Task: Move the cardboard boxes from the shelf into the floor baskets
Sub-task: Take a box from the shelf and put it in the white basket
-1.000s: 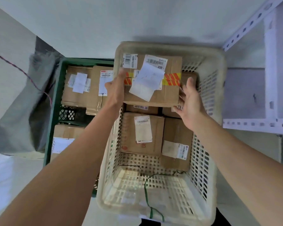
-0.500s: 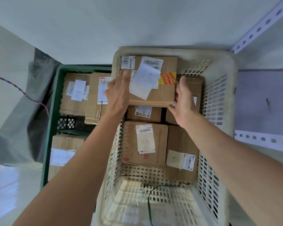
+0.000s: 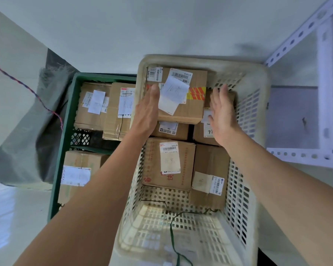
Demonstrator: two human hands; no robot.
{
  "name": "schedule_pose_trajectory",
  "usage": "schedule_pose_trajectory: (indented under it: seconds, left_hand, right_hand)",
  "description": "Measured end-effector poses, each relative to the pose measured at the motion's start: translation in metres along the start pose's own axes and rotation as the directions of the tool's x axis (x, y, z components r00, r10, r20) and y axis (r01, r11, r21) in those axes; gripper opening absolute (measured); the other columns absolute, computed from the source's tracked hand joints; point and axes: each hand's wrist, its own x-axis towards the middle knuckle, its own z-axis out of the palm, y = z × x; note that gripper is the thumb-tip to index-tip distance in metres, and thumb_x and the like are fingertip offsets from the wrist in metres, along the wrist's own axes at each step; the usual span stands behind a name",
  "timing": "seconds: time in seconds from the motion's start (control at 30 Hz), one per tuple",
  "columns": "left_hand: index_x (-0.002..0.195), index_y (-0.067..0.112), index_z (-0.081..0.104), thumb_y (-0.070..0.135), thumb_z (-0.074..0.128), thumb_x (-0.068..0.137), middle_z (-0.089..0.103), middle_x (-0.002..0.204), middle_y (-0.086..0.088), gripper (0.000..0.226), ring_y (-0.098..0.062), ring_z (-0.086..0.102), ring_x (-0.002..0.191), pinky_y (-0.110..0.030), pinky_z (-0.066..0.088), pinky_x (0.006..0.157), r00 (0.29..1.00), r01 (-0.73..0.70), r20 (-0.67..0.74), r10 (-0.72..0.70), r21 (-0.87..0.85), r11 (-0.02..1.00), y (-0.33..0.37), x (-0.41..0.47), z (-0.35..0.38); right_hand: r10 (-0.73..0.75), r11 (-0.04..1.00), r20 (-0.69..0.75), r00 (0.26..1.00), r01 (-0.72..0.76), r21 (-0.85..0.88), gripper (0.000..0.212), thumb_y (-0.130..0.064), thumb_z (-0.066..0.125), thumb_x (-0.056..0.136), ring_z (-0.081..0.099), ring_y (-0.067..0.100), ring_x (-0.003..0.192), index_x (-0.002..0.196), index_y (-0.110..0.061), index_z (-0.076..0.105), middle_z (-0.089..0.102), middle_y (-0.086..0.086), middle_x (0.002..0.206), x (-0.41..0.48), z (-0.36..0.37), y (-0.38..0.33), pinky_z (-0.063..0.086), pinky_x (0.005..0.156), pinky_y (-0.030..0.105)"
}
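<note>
Fingers (image 3: 154, 93) of left hand (image 3: 146, 112): straight, unclenched, lying along the left edge of brown cardboard box with red-yellow tape (image 3: 190, 110); contact unclear. Right hand (image 3: 222, 116): fingers straight, holding nothing, just right of that box. Box location: far end of cream perforated plastic basket (image 3: 244, 121), atop other cardboard boxes (image 3: 152, 160). Green plastic basket (image 3: 65, 131), left, holds more boxes. White metal shelf (image 3: 325, 93), right.

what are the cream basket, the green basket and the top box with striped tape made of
Cream basket: looks like moulded plastic, matt and grimy, walls a grid of slots. Green basket: probably plastic too, smooth rim, lattice openings. Top box: brown cardboard, matt, with paper labels and orange-yellow tape.
</note>
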Motion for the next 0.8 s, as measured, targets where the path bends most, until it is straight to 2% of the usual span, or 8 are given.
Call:
schedule_pose_trajectory:
  seconds: [0.07,0.23,0.3,0.4,0.63,0.8]
  left_hand:
    - [0.174,0.026,0.021,0.064,0.016,0.113,0.024,0.181,0.0,0.072,-0.017,0.022,0.167,-0.053,0.012,0.137,1.0,-0.017,0.018,0.019,-0.071,0.997,0.021,-0.021,-0.005]
    - [0.173,0.037,0.019,0.07,0.019,0.112,0.019,0.181,0.009,0.069,-0.014,0.017,0.167,-0.054,0.012,0.137,0.995,-0.078,0.047,0.089,-0.201,0.976,0.105,-0.102,-0.022]
    - [0.173,0.038,0.017,0.078,0.02,0.103,0.016,0.182,0.012,0.081,-0.012,0.014,0.167,-0.054,0.012,0.137,0.992,-0.111,0.032,0.121,-0.233,0.966,0.143,-0.141,-0.031]
    - [0.173,0.035,0.021,0.081,0.024,0.093,0.02,0.18,0.014,0.092,-0.007,0.018,0.165,-0.052,0.015,0.137,0.988,-0.138,0.021,0.15,-0.279,0.95,0.201,-0.195,-0.044]
    - [0.171,0.041,0.025,0.09,0.024,0.086,0.023,0.178,0.022,0.098,0.005,0.018,0.162,-0.049,0.015,0.137,0.945,-0.3,0.054,0.322,-0.248,0.921,0.297,-0.315,-0.057]
    - [0.168,0.048,0.031,0.083,0.023,0.097,0.027,0.176,0.025,0.079,0.006,0.022,0.161,-0.049,0.021,0.136,0.921,-0.358,0.054,0.386,-0.273,0.893,0.344,-0.393,-0.041]
  right_hand:
    - [-0.079,0.997,-0.003,0.997,0.079,0.02,0.076,-0.073,0.016,0.105,0.011,0.01,0.163,0.169,-0.031,0.018,0.015,-0.009,0.177,-0.025,0.003,-0.024,0.007,0.132,0.046]
    - [-0.223,0.975,0.058,0.973,0.224,0.0,0.084,-0.075,0.02,0.094,0.017,0.007,0.161,0.168,-0.034,0.021,0.021,-0.012,0.176,-0.123,0.021,-0.1,0.013,0.131,0.04]
    - [-0.281,0.96,0.068,0.957,0.281,0.007,0.082,-0.073,0.02,0.094,0.019,0.005,0.161,0.167,-0.036,0.021,0.022,-0.014,0.175,-0.167,0.026,-0.13,0.013,0.132,0.04]
    - [-0.34,0.94,0.056,0.939,0.339,0.028,0.081,-0.073,0.019,0.095,0.02,0.003,0.16,0.167,-0.037,0.022,0.024,-0.016,0.174,-0.232,0.03,-0.175,0.013,0.133,0.041]
    - [-0.442,0.895,0.034,0.896,0.439,0.074,0.078,-0.076,0.023,0.095,0.026,-0.002,0.157,0.165,-0.042,0.029,0.03,-0.022,0.171,-0.371,0.024,-0.257,0.016,0.133,0.043]
    - [-0.499,0.866,0.072,0.864,0.493,0.082,0.075,-0.076,0.023,0.095,0.027,-0.004,0.156,0.163,-0.045,0.03,0.032,-0.025,0.169,-0.46,0.007,-0.292,0.015,0.134,0.044]
